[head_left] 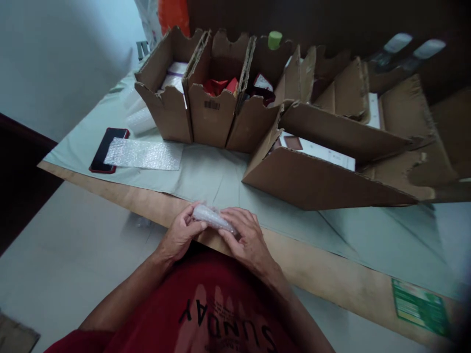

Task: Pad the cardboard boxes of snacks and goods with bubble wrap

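Observation:
Close to my body, at the table's front edge, I hold a small bubble-wrapped bundle (pixel 212 217) in both hands. My left hand (pixel 181 231) grips its left end, with the thumb along the near side. Around the right end curl the fingers of my right hand (pixel 247 236), thumb underneath. What lies inside the wrap cannot be made out. Further left on the table, a flat sheet of bubble wrap (pixel 147 154) partly covers a dark phone (pixel 104 158) with a red edge.
Several cardboard holders (pixel 213 115) stand along the back, with packets and boxes inside. A larger cardboard holder (pixel 324 181) lies angled at the right, holding a white box (pixel 320 152). Rolled bubble wrap (pixel 140 120) sits at the left. A green printed packet (pixel 419 306) lies near the right front edge.

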The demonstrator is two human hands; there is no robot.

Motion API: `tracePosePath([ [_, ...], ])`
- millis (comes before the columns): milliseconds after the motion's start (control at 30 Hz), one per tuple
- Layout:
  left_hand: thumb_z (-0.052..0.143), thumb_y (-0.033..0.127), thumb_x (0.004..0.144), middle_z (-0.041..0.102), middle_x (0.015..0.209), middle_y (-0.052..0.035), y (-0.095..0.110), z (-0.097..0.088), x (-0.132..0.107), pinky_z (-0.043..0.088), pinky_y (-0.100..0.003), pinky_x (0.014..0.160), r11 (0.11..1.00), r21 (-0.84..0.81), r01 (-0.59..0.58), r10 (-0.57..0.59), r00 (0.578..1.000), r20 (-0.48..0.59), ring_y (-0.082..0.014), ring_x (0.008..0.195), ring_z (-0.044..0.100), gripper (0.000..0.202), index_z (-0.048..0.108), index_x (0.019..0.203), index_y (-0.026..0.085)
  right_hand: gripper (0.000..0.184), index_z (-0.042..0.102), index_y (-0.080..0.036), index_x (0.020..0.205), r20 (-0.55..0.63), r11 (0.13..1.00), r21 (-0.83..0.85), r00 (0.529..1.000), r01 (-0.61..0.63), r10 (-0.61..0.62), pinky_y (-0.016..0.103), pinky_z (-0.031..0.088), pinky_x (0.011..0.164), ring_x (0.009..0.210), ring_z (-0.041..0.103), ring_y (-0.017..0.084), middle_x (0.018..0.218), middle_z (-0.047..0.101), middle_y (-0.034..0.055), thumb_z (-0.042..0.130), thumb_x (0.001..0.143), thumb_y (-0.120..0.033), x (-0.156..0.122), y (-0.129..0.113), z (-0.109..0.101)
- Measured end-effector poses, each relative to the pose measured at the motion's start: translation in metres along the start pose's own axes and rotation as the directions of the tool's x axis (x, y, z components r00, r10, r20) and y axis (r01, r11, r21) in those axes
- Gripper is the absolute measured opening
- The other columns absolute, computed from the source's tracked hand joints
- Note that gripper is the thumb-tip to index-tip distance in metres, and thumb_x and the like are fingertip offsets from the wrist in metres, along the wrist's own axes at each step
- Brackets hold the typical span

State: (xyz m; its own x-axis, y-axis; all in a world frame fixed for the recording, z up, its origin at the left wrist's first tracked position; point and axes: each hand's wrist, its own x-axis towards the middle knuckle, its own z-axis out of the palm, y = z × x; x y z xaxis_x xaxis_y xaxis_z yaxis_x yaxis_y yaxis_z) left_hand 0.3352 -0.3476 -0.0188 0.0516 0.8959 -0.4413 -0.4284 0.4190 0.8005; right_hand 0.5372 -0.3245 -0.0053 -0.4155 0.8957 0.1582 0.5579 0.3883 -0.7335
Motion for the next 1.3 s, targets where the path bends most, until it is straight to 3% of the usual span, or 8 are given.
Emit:
tracePosePath([
  [167,0.089,0.035,0.072,0.074,0.095,-0.0026,0.001,0.015,0.004,0.050,-0.021,0.077,0.995,0.083,-0.048,0.034,0.986,0.161,-0.0137,0.083,0.064,0.035,0.070,0.096,0.018,0.074,0.046,-0.026,0.151,0.055,0.930,0.297,0.977,-0.215,0.208,0.049,0.048,0.109,0.133,0.057,0.030,0.151,0.055,0.0135,0.074,0.084,-0.038,-0.021,0.005,-0.019],
  [300,0.085,0.034,0.078,0.073,0.099,-0.0023,0.002,0.033,0.006,0.050,-0.022,0.080,0.981,0.143,-0.128,0.079,0.948,0.307,-0.0150,0.090,0.065,0.025,0.068,0.090,0.020,0.039,0.068,-0.022,0.124,0.086,0.855,0.441,0.960,-0.275,0.265,0.034,0.059,0.089,0.099,0.073,0.022,0.111,0.077,0.0066,0.070,0.087,-0.035,-0.033,0.011,-0.045],
  [467,0.085,0.037,0.079,0.073,0.108,-0.0059,0.006,0.057,0.022,0.053,-0.028,0.088,0.957,0.141,-0.253,0.179,0.899,0.400,-0.0195,0.099,0.068,0.043,0.069,0.116,0.023,0.029,0.073,-0.028,0.118,-0.232,0.982,0.095,0.955,-0.165,0.183,0.031,0.060,0.084,0.094,0.075,0.020,0.106,0.079,0.0032,0.071,0.090,-0.035,-0.046,0.001,-0.122],
  [633,0.079,0.041,0.085,0.074,0.114,-0.0112,0.007,0.069,0.048,0.055,-0.037,0.095,0.937,0.186,-0.297,0.204,0.894,0.399,-0.0243,0.105,0.070,0.045,0.067,0.123,0.022,0.041,0.071,-0.025,0.126,-0.684,0.820,-0.463,0.724,-0.336,-0.089,0.034,0.056,0.080,0.093,0.073,0.022,0.117,0.076,0.0080,0.071,0.090,-0.044,-0.030,-0.002,-0.223],
  [767,0.077,0.047,0.085,0.075,0.112,-0.0118,-0.004,0.066,0.058,0.055,-0.038,0.097,0.942,0.288,-0.173,0.065,0.935,0.350,-0.0249,0.105,0.071,0.042,0.069,0.117,0.020,0.039,0.073,-0.021,0.122,-0.486,0.405,-0.761,0.859,-0.507,0.163,0.034,0.045,0.063,0.077,0.070,0.026,0.092,0.078,0.0098,0.057,0.094,-0.043,0.009,-0.004,-0.260],
  [867,0.077,0.049,0.083,0.076,0.111,-0.0121,-0.010,0.061,0.061,0.055,-0.040,0.100,0.944,0.313,-0.105,0.001,0.949,0.316,-0.0259,0.107,0.071,0.044,0.069,0.115,0.019,0.034,0.075,-0.027,0.114,-0.309,0.167,-0.887,0.824,-0.430,0.475,0.034,0.037,0.061,0.082,0.070,0.030,0.087,0.077,0.0087,0.049,0.097,-0.042,0.043,-0.012,-0.260],
  [1000,0.077,0.049,0.083,0.077,0.109,-0.0125,-0.009,0.058,0.060,0.055,-0.041,0.100,0.933,0.350,-0.085,-0.028,0.952,0.305,-0.0264,0.106,0.071,0.044,0.069,0.113,0.018,0.032,0.074,-0.021,0.109,-0.134,0.152,-0.945,0.765,-0.291,0.630,0.034,0.037,0.063,0.093,0.071,0.032,0.107,0.076,0.0144,0.047,0.097,-0.034,0.079,-0.017,-0.255],
  [1300,0.072,0.043,0.084,0.077,0.108,-0.0122,-0.009,0.062,0.057,0.055,-0.041,0.099,0.865,0.488,-0.118,-0.045,0.950,0.309,-0.0271,0.107,0.071,0.037,0.070,0.110,0.018,0.028,0.076,-0.014,0.099,0.076,0.311,-0.934,0.750,-0.178,0.657,0.031,0.038,0.059,0.081,0.069,0.026,0.099,0.077,0.0178,0.050,0.089,-0.019,0.104,0.024,-0.247],
])
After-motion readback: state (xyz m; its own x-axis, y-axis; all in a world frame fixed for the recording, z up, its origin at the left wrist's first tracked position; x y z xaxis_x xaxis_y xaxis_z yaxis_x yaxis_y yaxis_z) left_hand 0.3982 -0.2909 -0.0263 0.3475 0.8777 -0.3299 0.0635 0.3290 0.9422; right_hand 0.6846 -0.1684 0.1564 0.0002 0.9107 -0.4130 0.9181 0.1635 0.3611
